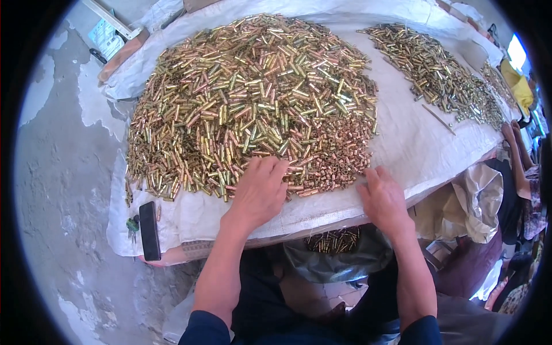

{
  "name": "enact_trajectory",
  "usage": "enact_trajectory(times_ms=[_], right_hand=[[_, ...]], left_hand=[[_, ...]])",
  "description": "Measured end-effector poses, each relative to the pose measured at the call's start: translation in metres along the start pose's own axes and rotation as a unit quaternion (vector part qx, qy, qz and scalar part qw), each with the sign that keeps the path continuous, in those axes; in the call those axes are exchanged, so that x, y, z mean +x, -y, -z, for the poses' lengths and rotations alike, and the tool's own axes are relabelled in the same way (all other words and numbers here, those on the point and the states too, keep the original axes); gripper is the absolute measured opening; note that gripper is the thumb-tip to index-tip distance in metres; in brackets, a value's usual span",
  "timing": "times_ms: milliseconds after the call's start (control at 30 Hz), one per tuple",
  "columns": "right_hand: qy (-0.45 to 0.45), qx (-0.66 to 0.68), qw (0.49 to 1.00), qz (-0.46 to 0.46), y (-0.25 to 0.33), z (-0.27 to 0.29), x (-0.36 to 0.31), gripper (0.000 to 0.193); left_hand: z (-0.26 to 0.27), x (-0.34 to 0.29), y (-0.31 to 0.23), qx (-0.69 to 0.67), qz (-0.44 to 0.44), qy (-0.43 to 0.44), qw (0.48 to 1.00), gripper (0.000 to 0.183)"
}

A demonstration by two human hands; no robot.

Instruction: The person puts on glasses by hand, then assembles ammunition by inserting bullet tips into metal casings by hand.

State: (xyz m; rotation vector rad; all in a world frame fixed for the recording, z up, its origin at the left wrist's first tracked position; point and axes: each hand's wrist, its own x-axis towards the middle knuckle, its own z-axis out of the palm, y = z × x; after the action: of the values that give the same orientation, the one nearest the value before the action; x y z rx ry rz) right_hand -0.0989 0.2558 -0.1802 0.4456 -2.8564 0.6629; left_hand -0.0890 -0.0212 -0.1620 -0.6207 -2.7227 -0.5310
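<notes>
A broad heap of small brass-coloured metal tubes (253, 98) covers the middle of the white sheet (414, 155). My left hand (261, 190) is at the heap's near edge, its fingers bent and close together over the tubes. Its fingertips are hidden, so I cannot make out what lies in them. At the heap's near right corner is my right hand (384, 198), thumb and fingers apart, with nothing visible held. Short, ring-like copper-coloured pieces (339, 164) are gathered between the two hands.
A second, smaller metal heap (431, 69) lies at the far right, with a thin stick (439, 119) beside it. A black phone (150, 231) is at the near left. Below the table edge, a dark bag (339, 265) contains more pieces. Another person's hands (512, 135) are at the right.
</notes>
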Motion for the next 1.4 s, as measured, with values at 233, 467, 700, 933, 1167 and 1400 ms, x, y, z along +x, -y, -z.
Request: enact_trajectory(times_ms=[233,467,700,933,1167,1400], right_hand=[[0.062,0.09,0.994,0.031,0.012,-0.011,0.009,0.016],[0.077,0.121,0.989,0.04,0.022,-0.007,0.01,0.014],[0.096,0.075,0.992,0.012,0.021,-0.008,0.014,0.014],[0.105,0.065,0.992,0.009,0.023,-0.006,0.016,0.013],[0.103,0.141,0.983,0.052,0.014,-0.003,0.021,0.011],[0.093,0.074,0.989,0.086,0.014,-0.009,0.018,0.01]], left_hand=[[-0.015,0.005,-0.009,-0.072,-0.007,0.018,0.997,0.032],[-0.011,0.008,-0.017,-0.11,-0.037,0.028,0.993,0.027],[-0.015,0.006,-0.012,-0.152,-0.012,0.026,0.988,0.031],[-0.01,0.013,-0.008,-0.109,-0.013,0.004,0.994,0.029],[-0.011,0.023,-0.012,-0.049,-0.052,0.055,0.996,0.017],[-0.017,0.021,-0.014,-0.033,-0.082,0.038,0.995,0.012]])
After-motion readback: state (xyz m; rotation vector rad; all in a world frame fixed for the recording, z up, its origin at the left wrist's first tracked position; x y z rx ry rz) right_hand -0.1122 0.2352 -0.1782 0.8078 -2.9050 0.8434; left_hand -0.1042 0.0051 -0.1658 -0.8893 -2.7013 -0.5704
